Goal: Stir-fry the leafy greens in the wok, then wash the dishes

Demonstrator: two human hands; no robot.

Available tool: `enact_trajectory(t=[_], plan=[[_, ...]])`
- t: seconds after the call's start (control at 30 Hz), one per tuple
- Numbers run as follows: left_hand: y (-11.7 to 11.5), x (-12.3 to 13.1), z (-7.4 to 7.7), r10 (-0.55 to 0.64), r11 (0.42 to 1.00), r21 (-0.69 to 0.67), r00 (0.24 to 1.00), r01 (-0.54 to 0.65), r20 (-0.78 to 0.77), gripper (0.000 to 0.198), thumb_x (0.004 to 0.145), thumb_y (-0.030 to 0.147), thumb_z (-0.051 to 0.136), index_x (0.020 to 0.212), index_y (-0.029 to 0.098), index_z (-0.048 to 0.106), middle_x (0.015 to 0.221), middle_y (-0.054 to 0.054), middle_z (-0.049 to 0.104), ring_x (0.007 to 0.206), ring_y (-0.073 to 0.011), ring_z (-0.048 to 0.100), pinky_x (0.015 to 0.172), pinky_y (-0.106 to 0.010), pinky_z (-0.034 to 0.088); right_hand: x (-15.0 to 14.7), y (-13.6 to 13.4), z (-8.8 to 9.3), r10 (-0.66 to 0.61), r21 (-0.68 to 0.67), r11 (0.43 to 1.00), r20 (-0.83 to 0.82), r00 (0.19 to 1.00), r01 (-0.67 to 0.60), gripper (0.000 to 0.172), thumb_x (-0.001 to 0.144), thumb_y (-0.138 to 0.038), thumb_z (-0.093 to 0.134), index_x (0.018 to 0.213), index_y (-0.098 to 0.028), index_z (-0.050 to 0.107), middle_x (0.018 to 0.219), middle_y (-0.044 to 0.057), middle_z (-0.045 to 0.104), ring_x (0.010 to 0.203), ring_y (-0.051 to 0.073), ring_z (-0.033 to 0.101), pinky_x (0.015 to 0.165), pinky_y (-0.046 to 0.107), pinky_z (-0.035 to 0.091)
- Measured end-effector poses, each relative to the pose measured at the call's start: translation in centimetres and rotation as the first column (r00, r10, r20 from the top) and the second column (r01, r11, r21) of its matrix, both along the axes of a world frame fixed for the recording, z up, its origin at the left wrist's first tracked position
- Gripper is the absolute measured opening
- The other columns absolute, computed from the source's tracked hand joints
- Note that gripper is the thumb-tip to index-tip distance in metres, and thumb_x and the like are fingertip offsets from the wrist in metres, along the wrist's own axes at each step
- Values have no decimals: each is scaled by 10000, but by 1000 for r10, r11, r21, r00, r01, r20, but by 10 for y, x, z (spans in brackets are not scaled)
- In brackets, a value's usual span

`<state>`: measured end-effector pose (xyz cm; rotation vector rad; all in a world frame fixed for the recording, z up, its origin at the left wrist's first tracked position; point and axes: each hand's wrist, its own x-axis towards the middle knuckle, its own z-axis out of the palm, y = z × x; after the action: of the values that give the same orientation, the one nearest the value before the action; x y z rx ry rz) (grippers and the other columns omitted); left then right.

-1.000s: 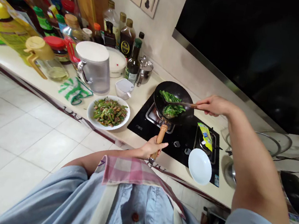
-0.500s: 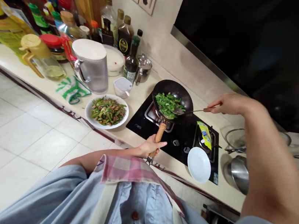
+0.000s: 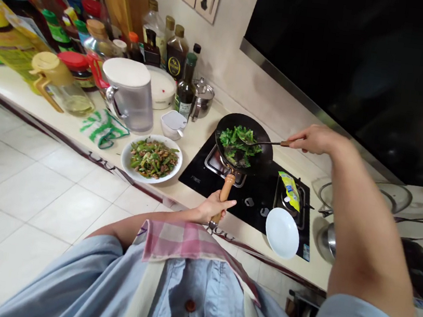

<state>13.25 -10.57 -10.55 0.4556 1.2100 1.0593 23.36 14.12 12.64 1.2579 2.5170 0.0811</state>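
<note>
The right hand's (image 3: pixel 312 138) fingers close around the spatula (image 3: pixel 264 144), its blade among the leafy greens (image 3: pixel 238 137) in the wok (image 3: pixel 260 163). The left hand (image 3: pixel 214 207) wraps the wok's wooden handle (image 3: pixel 227 186), near the counter's (image 3: pixel 198 138) front edge. A white plate (image 3: pixel 282 233) rests at the cooktop's (image 3: pixel 197 175) front-right corner, beside a yellow packet (image 3: pixel 289 190); a filled dish (image 3: pixel 178 167) sits left, by the counter's front edge.

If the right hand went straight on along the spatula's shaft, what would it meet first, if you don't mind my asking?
Most likely the wok, at the rim nearest the right hand, though the hand may sit high enough to pass above; depth is unclear.
</note>
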Motion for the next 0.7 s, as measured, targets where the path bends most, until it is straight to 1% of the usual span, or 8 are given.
enact_trajectory(t=[0.1,0.17,0.27,0.37,0.43,0.57,0.63,0.7], plan=[[1,1,3,0,999,-40,999,-1,-35,474,854,335,767,1161,173,443,525,92,507,407,-91,481,444,-198,429,-7,-17,-23,-7,15,1000,-1,1000,7,365,885,-350,619,1216,-284,759,970,38,759,844,191,660,732,270,475],[1,1,4,-11,999,-42,999,9,-42,452,873,321,746,1171,178,438,525,93,506,410,-93,482,446,-198,428,-6,-31,-25,5,43,999,32,999,-6,366,898,-336,600,1229,-300,752,1045,35,754,936,207,651,771,277,465],[1,0,5,-21,999,-39,999,19,-43,436,869,316,752,1147,188,442,527,98,498,412,-86,481,446,-186,417,5,-42,1,-43,58,998,123,992,36,331,875,-381,635,1174,-350,773,1054,25,748,1007,227,627,775,289,454],[1,-1,3,-33,999,-37,998,31,-51,420,861,322,759,1105,190,444,531,96,501,423,-85,482,441,-184,409,13,-43,30,-137,129,986,253,958,107,305,819,-322,694,1098,-399,790,1113,13,724,1030,227,613,738,290,445],[2,-1,2,-38,999,-40,998,36,-52,413,860,326,759,1088,194,442,528,93,506,427,-90,487,438,-186,410,13,-40,32,-181,172,977,334,925,129,309,801,-268,707,1063,-403,798,1213,17,690,1049,235,608,722,299,437],[1,-1,2,-46,998,-47,998,44,-39,458,833,350,785,1094,203,438,522,100,499,413,-91,491,434,-184,412,10,-36,-3,-160,192,976,327,931,100,328,875,-262,627,1145,-372,776,1283,58,663,1059,265,607,729,326,426],[1,-1,3,-47,998,-47,998,45,-38,463,837,340,783,1112,203,436,522,103,497,411,-89,489,434,-181,409,14,-39,-23,-97,214,976,263,960,40,374,933,-265,530,1221,-381,737,1232,65,682,1020,257,615,718,322,418],[1,-1,4,-47,998,-49,998,45,-45,430,864,319,756,1123,202,432,521,101,496,412,-88,483,434,-179,404,23,-45,-32,-9,255,966,224,975,-50,424,965,-253,445,1273,-387,703,1158,77,692,955,244,624,679,314,395]])
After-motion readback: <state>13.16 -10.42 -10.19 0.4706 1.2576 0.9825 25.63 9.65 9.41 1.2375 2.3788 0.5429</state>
